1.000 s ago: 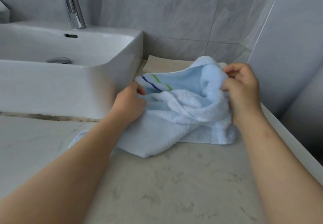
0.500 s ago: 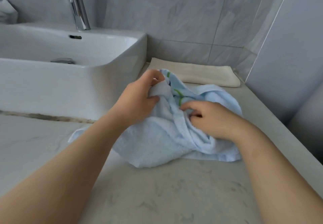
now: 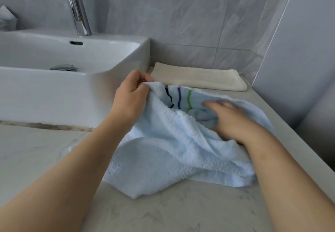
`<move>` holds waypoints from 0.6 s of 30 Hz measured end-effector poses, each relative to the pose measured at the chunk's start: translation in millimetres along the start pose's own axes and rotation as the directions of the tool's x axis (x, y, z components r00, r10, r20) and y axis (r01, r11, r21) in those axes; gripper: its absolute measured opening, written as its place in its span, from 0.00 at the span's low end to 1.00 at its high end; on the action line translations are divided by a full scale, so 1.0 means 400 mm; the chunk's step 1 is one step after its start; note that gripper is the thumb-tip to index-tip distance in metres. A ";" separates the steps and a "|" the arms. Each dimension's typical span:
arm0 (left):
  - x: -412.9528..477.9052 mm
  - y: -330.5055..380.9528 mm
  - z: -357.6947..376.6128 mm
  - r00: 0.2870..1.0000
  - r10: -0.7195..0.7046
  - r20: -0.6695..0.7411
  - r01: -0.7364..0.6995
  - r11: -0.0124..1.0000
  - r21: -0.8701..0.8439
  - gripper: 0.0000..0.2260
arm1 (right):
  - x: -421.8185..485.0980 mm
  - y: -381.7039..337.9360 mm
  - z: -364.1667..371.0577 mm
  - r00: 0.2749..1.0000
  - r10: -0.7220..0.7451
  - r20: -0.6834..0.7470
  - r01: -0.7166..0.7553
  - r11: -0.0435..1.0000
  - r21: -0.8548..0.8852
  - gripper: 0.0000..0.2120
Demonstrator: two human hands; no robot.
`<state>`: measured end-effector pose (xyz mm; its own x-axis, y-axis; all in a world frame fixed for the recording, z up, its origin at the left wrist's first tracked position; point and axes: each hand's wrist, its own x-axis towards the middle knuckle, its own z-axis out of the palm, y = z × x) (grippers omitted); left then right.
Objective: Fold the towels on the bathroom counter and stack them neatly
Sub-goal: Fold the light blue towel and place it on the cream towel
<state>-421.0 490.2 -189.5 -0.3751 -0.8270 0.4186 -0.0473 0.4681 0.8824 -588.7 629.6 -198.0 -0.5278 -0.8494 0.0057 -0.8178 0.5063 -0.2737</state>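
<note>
right hand (image 3: 233, 121) motion-blurred, faucet (image 3: 78, 14) top cropped

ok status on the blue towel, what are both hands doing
Left hand pinches blue towel corner, raised. Right hand in its folds, blurred, grip unclear. Towel crumpled. Folded beige towel behind it.

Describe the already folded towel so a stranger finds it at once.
Right of the white sink, the counter runs back to the tiled wall. Against that wall lies the beige towel, flat and folded. Unlike the crumpled light blue towel in front, it is plain, stripeless and untouched.
</note>
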 end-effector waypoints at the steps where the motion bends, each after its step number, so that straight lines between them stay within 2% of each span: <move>1: -0.001 0.001 0.000 1.000 0.009 -0.006 -0.009 0.999 0.053 0.15 | -0.002 0.000 0.001 0.998 0.003 0.060 -0.004 1.000 0.021 0.31; 3: -0.009 0.005 0.002 0.998 0.057 -0.010 -0.054 0.977 0.205 0.13 | -0.001 -0.001 0.000 0.993 -0.048 0.105 0.033 0.989 0.141 0.25; 5: -0.016 0.006 0.003 0.990 0.143 0.010 -0.139 0.934 0.329 0.13 | -0.003 -0.013 0.000 0.990 -0.096 0.100 0.083 0.989 0.124 0.16; 7: -0.017 0.006 0.004 0.980 0.194 0.044 -0.195 0.897 0.397 0.13 | 0.000 -0.018 0.006 0.992 -0.117 0.045 0.109 0.983 0.151 0.08; 9: -0.017 0.007 0.004 0.979 0.191 0.065 -0.200 0.879 0.433 0.13 | 0.002 -0.018 0.006 0.994 -0.085 -0.075 0.104 0.948 0.302 0.01; 11: -0.018 0.010 0.002 0.984 0.161 0.079 -0.179 0.879 0.442 0.12 | 0.012 -0.013 0.002 0.966 0.027 -0.256 0.109 0.857 0.504 0.04; 13: -0.021 0.011 0.001 0.989 0.078 0.121 -0.123 0.896 0.426 0.08 | 0.014 -0.015 -0.010 0.873 0.186 -0.452 0.199 0.710 0.676 0.07; 14: -0.022 0.010 0.001 0.987 0.031 0.159 -0.098 0.895 0.434 0.08 | 0.012 -0.019 -0.018 0.812 0.266 -0.520 0.265 0.625 0.734 0.09; 16: -0.022 0.006 0.004 0.961 -0.075 0.267 -0.082 0.843 0.532 0.15 | 0.004 -0.021 -0.030 0.738 0.388 -0.553 0.347 0.484 0.803 0.11; 17: -0.020 0.003 0.006 0.937 -0.147 0.316 -0.081 0.789 0.609 0.19 | 0.003 -0.017 -0.029 0.740 0.409 -0.535 0.308 0.500 0.809 0.13; 18: -0.018 0.000 0.007 0.907 -0.230 0.352 -0.090 0.713 0.696 0.21 | 0.005 -0.011 -0.026 0.777 0.398 -0.488 0.191 0.590 0.785 0.16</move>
<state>-420.8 497.1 -193.0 -0.6557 -0.7482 0.1010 -0.6442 0.6242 0.4420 -588.4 627.4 -186.6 -0.8476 -0.3853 0.3649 -0.4029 0.0198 -0.9150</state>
